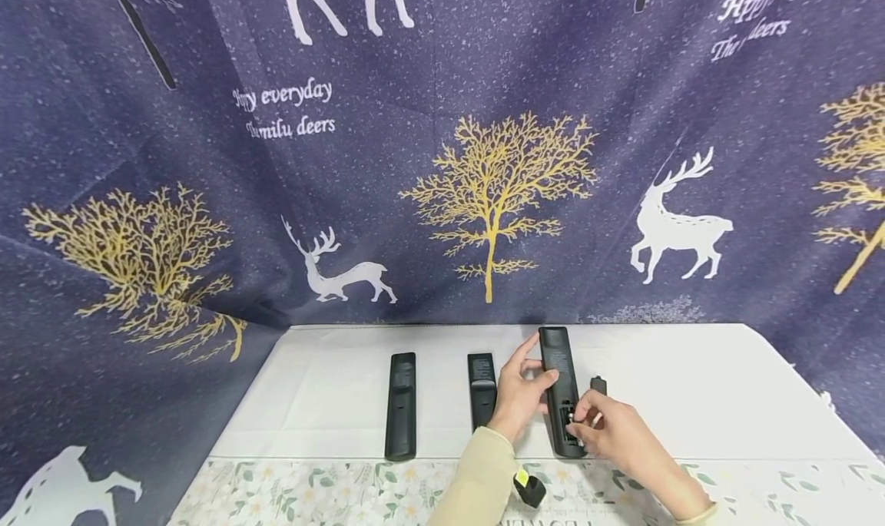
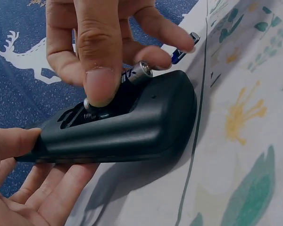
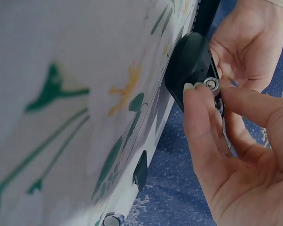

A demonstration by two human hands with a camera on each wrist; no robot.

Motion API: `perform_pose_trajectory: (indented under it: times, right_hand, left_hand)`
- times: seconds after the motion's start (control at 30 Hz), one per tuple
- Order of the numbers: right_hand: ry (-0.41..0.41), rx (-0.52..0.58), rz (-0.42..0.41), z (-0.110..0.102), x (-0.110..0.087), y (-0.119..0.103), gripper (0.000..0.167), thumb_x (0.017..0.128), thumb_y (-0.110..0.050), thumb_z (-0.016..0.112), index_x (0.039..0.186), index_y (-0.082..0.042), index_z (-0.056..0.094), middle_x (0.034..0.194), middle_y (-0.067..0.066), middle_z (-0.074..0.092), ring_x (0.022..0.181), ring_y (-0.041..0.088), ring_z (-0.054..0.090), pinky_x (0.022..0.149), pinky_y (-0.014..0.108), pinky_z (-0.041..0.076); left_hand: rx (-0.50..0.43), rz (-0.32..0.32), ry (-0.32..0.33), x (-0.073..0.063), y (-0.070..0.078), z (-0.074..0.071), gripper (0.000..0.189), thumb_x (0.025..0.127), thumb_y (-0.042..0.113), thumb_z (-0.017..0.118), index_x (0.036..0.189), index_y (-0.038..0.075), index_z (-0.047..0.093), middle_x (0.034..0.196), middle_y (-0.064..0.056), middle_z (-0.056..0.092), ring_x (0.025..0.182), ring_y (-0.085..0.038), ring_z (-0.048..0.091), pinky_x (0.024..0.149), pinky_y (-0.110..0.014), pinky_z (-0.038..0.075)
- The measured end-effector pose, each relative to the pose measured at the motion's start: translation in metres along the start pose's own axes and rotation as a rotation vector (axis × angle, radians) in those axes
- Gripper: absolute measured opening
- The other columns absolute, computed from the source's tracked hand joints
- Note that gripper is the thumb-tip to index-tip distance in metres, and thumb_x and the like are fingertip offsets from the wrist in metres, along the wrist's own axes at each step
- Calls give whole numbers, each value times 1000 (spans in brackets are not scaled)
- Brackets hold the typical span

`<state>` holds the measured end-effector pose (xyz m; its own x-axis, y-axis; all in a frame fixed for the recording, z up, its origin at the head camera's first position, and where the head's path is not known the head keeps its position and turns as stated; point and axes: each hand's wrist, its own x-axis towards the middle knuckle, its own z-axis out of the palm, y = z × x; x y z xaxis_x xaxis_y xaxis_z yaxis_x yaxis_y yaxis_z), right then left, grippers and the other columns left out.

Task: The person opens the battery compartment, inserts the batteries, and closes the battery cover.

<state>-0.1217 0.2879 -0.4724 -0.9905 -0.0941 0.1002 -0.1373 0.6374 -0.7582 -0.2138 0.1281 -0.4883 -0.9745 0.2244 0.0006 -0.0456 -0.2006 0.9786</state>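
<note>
A black remote control lies back side up, its battery compartment uncovered at the near end. My left hand grips it along the sides near its middle. At the compartment, my right hand pinches a silver battery between thumb and fingers. The battery sits tilted, one end raised above the compartment in the left wrist view. A metal spring shows inside the slot. Beyond the right fingers is a second battery, dark blue and silver. The small black battery cover lies right of the remote.
Two more black remotes lie to the left on the white table: one at the far left, one beside my left hand. A floral cloth covers the front edge. A dark blue deer-print curtain hangs behind.
</note>
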Motion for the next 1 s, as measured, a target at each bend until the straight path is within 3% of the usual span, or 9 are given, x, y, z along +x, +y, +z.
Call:
perform_pose_trajectory:
  times: [0.3, 0.43, 0.57, 0.67, 0.77, 0.87, 1.0]
  right_hand:
    - [-77, 91, -13, -2, 1, 3, 8, 97, -8, 78, 102, -7, 72, 89, 3, 64, 64, 17, 68, 54, 28, 60]
    - [-125, 96, -45, -7, 0, 5, 17, 93, -9, 82, 107, -3, 73, 89, 5, 62, 65, 15, 67, 56, 30, 60]
    - [-156, 15, -124, -13, 1, 8, 28, 87, -12, 88, 109, -6, 72, 93, 2, 61, 72, 7, 61, 61, 28, 55]
    - [-140, -54, -194, -15, 1, 10, 30, 84, -14, 90, 108, -11, 73, 94, -3, 60, 78, 5, 58, 66, 27, 53]
    - [-124, -53, -225, -15, 2, 13, 34, 83, -14, 91, 110, -12, 70, 97, -3, 59, 81, 5, 58, 69, 27, 53]
    - [-103, -22, -200, -15, 3, 16, 41, 82, -12, 92, 112, -9, 64, 98, 1, 59, 82, 9, 59, 69, 27, 54]
    - [-83, 51, -107, -16, 5, 19, 59, 79, -9, 93, 122, 2, 55, 105, 9, 60, 86, 17, 62, 71, 29, 57]
  left_hand:
    - [8, 1, -20, 1, -3, -2, 68, 94, -1, 77, 151, 33, 62, 108, -4, 67, 78, -23, 74, 57, -42, 64]
    - [17, 14, -23, 0, -3, -2, 68, 95, -1, 77, 152, 31, 60, 109, -4, 66, 80, -21, 73, 56, -42, 64]
    - [19, 16, -20, 1, -3, -2, 68, 95, -1, 76, 152, 31, 60, 110, -4, 66, 81, -21, 73, 57, -42, 64]
    - [23, 12, -22, 1, -3, -2, 68, 95, 0, 77, 152, 32, 60, 110, -3, 67, 81, -22, 73, 57, -42, 64]
    - [26, 11, -25, 1, -3, -2, 68, 96, 1, 76, 153, 33, 60, 110, -3, 67, 82, -22, 74, 58, -42, 64]
    - [27, 12, -25, 1, -4, -2, 68, 95, 1, 76, 153, 33, 59, 110, -3, 67, 81, -22, 74, 58, -42, 64]
    - [25, 14, -26, 1, -4, -2, 69, 95, 0, 76, 153, 33, 59, 109, -3, 68, 79, -22, 74, 58, -42, 64]
